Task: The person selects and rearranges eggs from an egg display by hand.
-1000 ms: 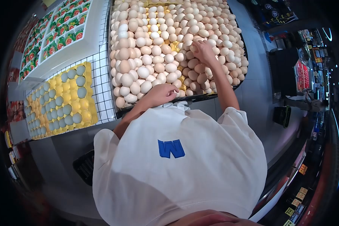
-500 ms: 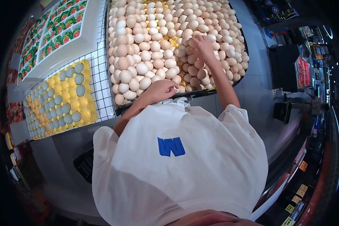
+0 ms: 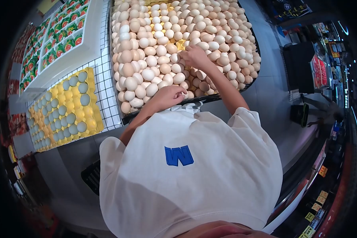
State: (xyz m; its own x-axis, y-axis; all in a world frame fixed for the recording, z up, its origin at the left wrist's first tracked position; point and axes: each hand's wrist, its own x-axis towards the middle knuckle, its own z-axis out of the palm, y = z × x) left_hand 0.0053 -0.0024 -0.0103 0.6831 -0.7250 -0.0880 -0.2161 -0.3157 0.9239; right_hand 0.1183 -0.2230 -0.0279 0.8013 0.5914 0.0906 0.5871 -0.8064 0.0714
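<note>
Brown and cream eggs (image 3: 148,74) lie heaped in a wide black-edged bin in front of me. My right hand (image 3: 195,57) is over the middle of the heap, palm down, with its fingers bent against the eggs. The fingertips are partly hidden, so whether an egg is between them does not show. At the bin's front edge, my left hand (image 3: 167,97) is closed at the top of a crumpled, whitish plastic bag (image 3: 185,108). That bag hangs between the bin and my white shirt, and its contents are hidden.
Yellow egg trays (image 3: 92,104) with pale bluish eggs stand to the left on a white tiled counter (image 3: 108,110). Behind them are white boxes (image 3: 77,47) of red-and-green wrapped items. A dark basket (image 3: 92,177) is low on the left. Another person (image 3: 332,113) is far right, near shelves.
My right hand has moved left and slightly nearer to me across the eggs. My left hand stays at the bin's front edge. The view has shifted slightly.
</note>
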